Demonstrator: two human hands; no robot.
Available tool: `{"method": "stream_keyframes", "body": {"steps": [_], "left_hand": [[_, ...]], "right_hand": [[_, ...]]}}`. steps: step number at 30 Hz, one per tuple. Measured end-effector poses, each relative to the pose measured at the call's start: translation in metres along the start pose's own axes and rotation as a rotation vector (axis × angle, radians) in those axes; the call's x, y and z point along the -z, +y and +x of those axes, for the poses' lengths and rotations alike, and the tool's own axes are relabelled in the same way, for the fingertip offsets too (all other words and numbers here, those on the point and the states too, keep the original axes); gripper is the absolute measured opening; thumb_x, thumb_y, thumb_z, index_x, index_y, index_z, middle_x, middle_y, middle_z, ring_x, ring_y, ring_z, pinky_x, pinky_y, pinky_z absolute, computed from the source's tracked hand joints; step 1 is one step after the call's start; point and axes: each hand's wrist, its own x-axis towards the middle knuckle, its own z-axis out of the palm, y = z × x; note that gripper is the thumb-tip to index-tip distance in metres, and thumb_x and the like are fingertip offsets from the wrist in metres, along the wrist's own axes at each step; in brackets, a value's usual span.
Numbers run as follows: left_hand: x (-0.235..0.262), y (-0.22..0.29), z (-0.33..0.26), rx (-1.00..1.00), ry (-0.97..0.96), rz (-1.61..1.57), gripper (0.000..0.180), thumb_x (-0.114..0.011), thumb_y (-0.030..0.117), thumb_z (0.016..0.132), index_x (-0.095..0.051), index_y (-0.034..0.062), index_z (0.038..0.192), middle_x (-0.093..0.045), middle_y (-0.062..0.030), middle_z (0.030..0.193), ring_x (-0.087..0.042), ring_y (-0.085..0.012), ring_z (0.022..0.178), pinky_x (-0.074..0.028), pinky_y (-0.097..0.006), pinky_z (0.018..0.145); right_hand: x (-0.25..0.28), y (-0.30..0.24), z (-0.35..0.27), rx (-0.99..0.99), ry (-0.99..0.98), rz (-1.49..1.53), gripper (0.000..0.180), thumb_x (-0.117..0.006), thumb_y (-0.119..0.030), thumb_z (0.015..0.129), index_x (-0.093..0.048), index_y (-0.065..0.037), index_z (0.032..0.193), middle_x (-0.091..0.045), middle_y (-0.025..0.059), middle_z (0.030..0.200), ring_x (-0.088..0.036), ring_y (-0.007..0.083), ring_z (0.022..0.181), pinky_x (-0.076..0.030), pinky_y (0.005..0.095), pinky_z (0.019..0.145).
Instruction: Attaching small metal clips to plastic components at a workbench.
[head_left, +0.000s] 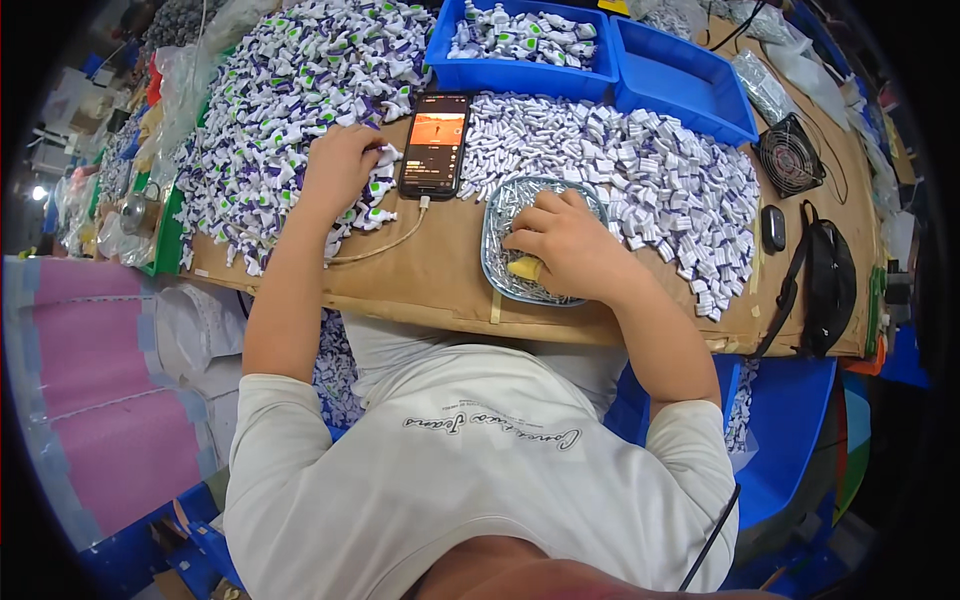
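Observation:
My left hand point(345, 165) rests at the right edge of a big pile of small white plastic pieces point(300, 75) with purple and green parts. Its fingers are curled together, and whatever lies between them is hidden. In front of me, on the right, my right hand point(570, 240) dips into a blue-rimmed tray point(487, 255) of thin silvery metal pins point(498, 225). Its fingers bend down among the pins, so their tips are hard to see. A yellow cover point(525, 268) shows at the thumb.
A lit phone point(434, 145) with a cable point(400, 238) lies between the piles. Small white and purple blocks point(690, 190) spread behind and right of the tray. Farther back stand two blue bins point(685, 80). A fan point(790, 157), black case point(773, 229) and black pouch point(830, 285) lie right.

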Motion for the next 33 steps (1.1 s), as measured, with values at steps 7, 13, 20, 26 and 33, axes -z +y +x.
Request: {"method": "stream_keyframes", "body": {"steps": [7,13,20,26,33], "left_hand": [[-0.001,0.038,0.001,0.211,0.271,-0.436,0.019,-0.052,0.001,0.084,-0.061,0.0025,0.101,-0.062,-0.0095,0.086,-0.059,-0.0166,0.074,-0.048,-0.028,0.069],[-0.019,0.09,0.014,0.5,-0.063,-2.049,0.016,-0.047,0.008,0.093,-0.058,0.0012,0.104,-0.057,-0.0031,0.083,-0.056,-0.0118,0.073,-0.05,-0.025,0.069],[-0.029,0.13,0.039,0.494,-0.193,-1.977,0.025,-0.052,0.03,0.096,-0.055,0.0065,0.088,-0.054,0.0017,0.068,-0.054,-0.0094,0.06,-0.048,-0.022,0.06],[-0.047,0.145,0.041,0.336,-0.149,-1.692,0.02,-0.057,0.02,0.093,-0.053,0.0026,0.085,-0.062,-0.0054,0.07,-0.061,-0.0116,0.062,-0.049,-0.023,0.056],[-0.05,0.145,0.021,0.131,-0.106,-1.675,0.017,-0.057,0.017,0.093,-0.051,0.0005,0.093,-0.063,-0.0096,0.08,-0.066,-0.0177,0.074,-0.053,-0.026,0.065]], "right_hand": [[-0.007,0.003,-0.001,0.006,-0.032,-0.052,0.025,-0.061,-0.005,0.067,-0.066,-0.013,0.09,-0.059,-0.0022,0.093,-0.05,0.0181,0.095,-0.035,0.0348,0.083],[-0.007,0.004,-0.001,0.005,-0.009,-0.049,0.022,-0.06,-0.006,0.069,-0.065,-0.012,0.09,-0.059,-0.0005,0.092,-0.05,0.0187,0.095,-0.035,0.0338,0.081],[-0.003,0.0,0.003,0.006,0.062,-0.002,0.027,-0.064,-0.009,0.066,-0.067,-0.014,0.093,-0.059,-0.0018,0.093,-0.05,0.0183,0.096,-0.035,0.0354,0.083],[-0.007,0.003,0.005,-0.02,-0.021,0.042,0.027,-0.064,-0.006,0.062,-0.068,-0.014,0.087,-0.057,-0.001,0.088,-0.051,0.0185,0.095,-0.035,0.0357,0.081],[-0.002,0.008,0.004,0.017,0.047,0.144,0.031,-0.066,-0.002,0.058,-0.065,-0.014,0.086,-0.056,-0.0006,0.084,-0.053,0.0206,0.089,-0.036,0.0353,0.072]]}}
